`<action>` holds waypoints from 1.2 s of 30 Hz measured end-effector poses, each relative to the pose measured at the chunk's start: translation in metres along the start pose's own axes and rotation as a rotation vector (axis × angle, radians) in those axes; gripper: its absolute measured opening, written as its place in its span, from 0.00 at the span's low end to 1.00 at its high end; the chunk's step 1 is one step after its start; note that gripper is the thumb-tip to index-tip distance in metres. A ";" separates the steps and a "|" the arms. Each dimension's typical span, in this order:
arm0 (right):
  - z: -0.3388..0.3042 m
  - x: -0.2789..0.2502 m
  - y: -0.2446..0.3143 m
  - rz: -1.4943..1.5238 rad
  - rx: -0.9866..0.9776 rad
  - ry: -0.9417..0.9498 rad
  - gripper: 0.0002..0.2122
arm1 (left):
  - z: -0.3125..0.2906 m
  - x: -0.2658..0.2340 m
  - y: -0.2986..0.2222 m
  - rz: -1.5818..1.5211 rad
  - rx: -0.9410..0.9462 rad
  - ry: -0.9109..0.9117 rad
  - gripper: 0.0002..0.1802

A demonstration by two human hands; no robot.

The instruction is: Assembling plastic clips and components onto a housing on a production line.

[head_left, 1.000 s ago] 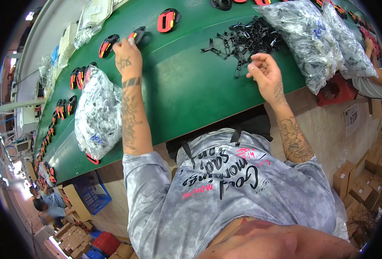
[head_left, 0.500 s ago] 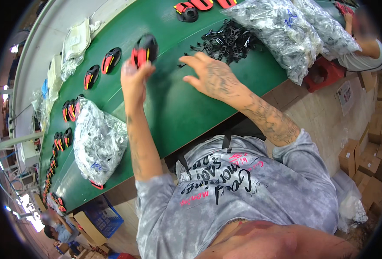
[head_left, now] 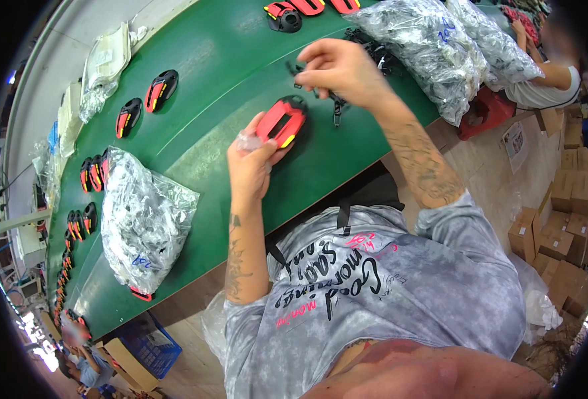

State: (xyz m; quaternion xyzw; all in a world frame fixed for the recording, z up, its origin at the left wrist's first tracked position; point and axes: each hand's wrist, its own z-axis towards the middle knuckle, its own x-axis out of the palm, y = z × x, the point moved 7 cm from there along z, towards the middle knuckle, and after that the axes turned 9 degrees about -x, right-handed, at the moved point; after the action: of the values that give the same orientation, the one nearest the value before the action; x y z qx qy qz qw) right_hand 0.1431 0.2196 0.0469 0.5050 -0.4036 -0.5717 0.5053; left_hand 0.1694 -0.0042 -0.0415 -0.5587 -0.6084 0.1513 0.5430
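Note:
In my left hand (head_left: 251,156) is a rounded red-and-black shell-shaped plastic part (head_left: 294,126) with yellow accents. Its red face, with a dark slot in the middle, is turned up. Just beyond it, my right hand (head_left: 334,70) pinches a small black plastic piece (head_left: 298,74); the hand is slightly blurred and the piece's exact shape cannot be made out. Another black plastic clip (head_left: 337,112) shows below the right hand, and I cannot tell whether it hangs or lies on the table. Behind that hand lies a pile of black clips (head_left: 390,61), partly covered by it.
Similar red-and-black parts (head_left: 161,91) stand in a row along the green table (head_left: 221,60). Clear plastic bags of parts lie at left (head_left: 144,229) and far right (head_left: 420,53). A co-worker's arm (head_left: 540,73) is at the right, near a red stool (head_left: 483,113). Cardboard boxes (head_left: 560,233) stand on the floor.
My left hand has moved right and nearer, turning the red-and-black part face up. My right hand has lifted from beside the clip pile and now pinches a black piece.

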 end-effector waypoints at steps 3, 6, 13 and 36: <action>-0.036 0.002 -0.007 0.535 -0.050 -0.057 0.22 | 0.016 0.017 0.011 -0.089 0.002 0.077 0.36; -0.063 0.025 -0.026 0.189 0.185 0.018 0.18 | 0.013 0.029 0.016 -0.127 -0.028 0.206 0.38; -0.060 0.030 -0.006 -0.248 -0.013 -0.085 0.10 | 0.009 0.020 0.018 -0.212 -0.032 0.254 0.40; -0.041 0.041 0.017 -0.729 -0.119 0.007 0.21 | 0.007 0.006 0.017 -0.065 0.071 0.072 0.36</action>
State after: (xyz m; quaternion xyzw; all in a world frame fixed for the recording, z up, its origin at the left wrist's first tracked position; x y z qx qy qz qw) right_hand 0.1868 0.1783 0.0502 0.5875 -0.1614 -0.7347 0.2983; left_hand 0.1734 0.0095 -0.0543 -0.5241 -0.6006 0.1346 0.5886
